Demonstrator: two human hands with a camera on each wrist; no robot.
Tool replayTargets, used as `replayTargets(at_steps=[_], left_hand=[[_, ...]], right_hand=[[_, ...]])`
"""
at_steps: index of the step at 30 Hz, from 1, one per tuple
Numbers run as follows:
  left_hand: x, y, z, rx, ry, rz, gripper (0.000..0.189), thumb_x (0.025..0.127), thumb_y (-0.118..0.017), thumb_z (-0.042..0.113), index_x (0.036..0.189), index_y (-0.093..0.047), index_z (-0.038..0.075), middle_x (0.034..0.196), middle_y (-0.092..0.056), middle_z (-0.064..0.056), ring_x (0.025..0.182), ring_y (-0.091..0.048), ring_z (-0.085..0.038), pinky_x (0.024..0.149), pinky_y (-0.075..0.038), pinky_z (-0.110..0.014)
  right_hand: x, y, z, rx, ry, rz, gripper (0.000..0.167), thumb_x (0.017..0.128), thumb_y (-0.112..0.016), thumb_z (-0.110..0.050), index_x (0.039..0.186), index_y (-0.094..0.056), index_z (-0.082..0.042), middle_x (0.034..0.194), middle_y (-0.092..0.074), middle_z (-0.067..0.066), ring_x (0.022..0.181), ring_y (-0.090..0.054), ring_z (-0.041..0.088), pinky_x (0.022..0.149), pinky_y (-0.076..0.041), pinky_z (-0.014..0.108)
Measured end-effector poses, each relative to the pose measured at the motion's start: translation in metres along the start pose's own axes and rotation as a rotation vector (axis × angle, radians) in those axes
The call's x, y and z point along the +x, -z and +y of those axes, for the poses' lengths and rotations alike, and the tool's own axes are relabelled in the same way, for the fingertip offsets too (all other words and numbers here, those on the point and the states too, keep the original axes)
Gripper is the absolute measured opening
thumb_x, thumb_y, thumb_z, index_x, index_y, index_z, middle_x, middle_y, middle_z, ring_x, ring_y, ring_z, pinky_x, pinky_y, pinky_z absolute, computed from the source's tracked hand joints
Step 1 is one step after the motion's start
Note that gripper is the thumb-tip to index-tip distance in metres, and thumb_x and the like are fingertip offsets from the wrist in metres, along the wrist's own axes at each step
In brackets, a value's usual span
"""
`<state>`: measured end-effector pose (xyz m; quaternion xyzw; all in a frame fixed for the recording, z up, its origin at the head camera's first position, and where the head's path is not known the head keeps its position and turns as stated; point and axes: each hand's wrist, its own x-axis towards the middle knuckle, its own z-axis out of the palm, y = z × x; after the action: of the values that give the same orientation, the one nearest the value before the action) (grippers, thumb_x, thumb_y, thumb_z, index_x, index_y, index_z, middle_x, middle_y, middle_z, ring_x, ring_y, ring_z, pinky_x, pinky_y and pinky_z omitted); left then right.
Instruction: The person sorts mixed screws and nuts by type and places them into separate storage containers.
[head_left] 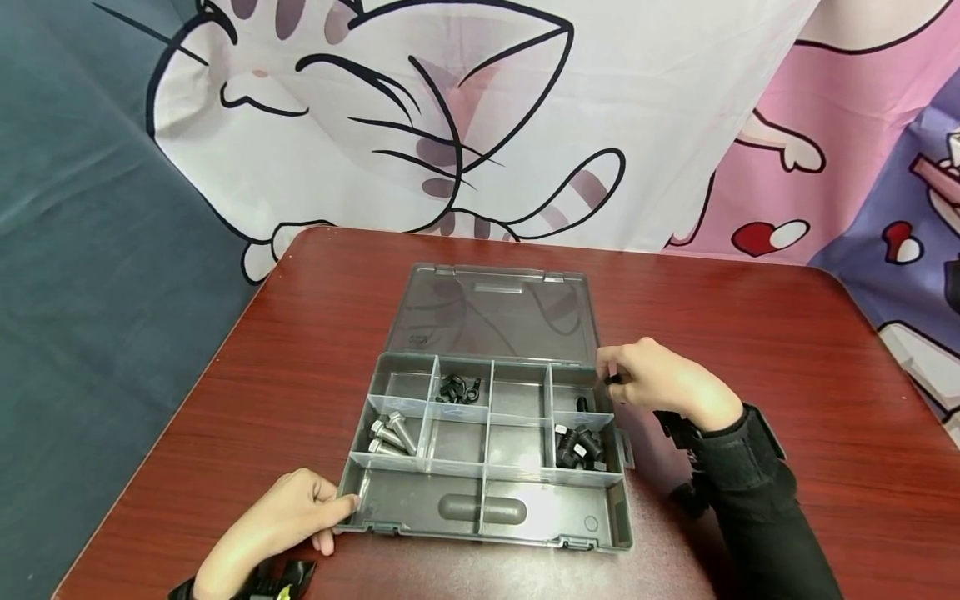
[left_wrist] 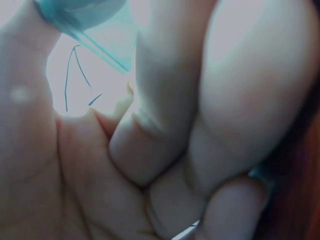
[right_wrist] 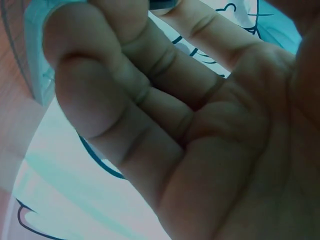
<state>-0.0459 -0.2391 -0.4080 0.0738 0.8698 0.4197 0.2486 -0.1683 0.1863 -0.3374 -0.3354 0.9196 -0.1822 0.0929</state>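
Note:
A grey translucent divided organizer box [head_left: 453,439] lies on the table with its lid [head_left: 495,317] folded back. My left hand [head_left: 288,515] grips the box's front left corner between thumb and fingers; curled fingers fill the left wrist view. Over the rear right compartment, my right hand [head_left: 660,379] pinches a small black bolt [head_left: 614,379], partly hidden by the fingers. Below it, another black bolt [head_left: 582,404] lies in that compartment. Several black bolts [head_left: 577,447] fill the compartment in front of it.
Silver hex bolts [head_left: 392,433] lie in the middle left compartment. Small black ring-ended pieces [head_left: 457,389] sit in a rear compartment. The red-brown wooden table [head_left: 720,317] reaches back to a cartoon-printed cloth [head_left: 525,183]. A latch [head_left: 627,450] sticks out on the box's right side.

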Motion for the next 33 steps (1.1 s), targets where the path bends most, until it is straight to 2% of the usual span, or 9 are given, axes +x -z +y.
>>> replayTargets(at_steps=[18,26,33], left_hand=[[-0.001,0.000,0.001,0.004,-0.008,0.009,0.044,0.087,-0.058,0.030,0.053,-0.055,0.002,0.045,-0.057,0.000,0.046,-0.057,-0.018,0.055,-0.044,-0.025],[-0.002,0.000,0.001,0.004,-0.003,0.013,0.044,0.087,-0.058,0.030,0.053,-0.055,0.003,0.045,-0.056,0.000,0.046,-0.057,-0.017,0.055,-0.044,-0.025],[-0.001,-0.001,0.000,0.004,-0.005,0.013,0.044,0.087,-0.058,0.031,0.053,-0.056,0.003,0.045,-0.056,0.000,0.046,-0.057,-0.017,0.055,-0.044,-0.025]], right_hand=[[0.018,0.000,-0.013,0.003,0.038,-0.002,0.014,0.074,-0.067,-0.001,0.080,-0.058,-0.010,0.058,-0.047,-0.009,0.051,-0.040,0.006,0.052,-0.038,0.026],[0.023,0.000,-0.017,0.002,0.032,-0.029,0.014,0.075,-0.068,-0.004,0.082,-0.059,-0.012,0.053,-0.044,-0.008,0.048,-0.040,0.005,0.050,-0.037,0.026],[0.022,0.003,-0.019,0.000,0.037,-0.005,0.015,0.074,-0.069,-0.004,0.081,-0.059,-0.012,0.054,-0.046,-0.009,0.049,-0.041,0.005,0.051,-0.038,0.026]])
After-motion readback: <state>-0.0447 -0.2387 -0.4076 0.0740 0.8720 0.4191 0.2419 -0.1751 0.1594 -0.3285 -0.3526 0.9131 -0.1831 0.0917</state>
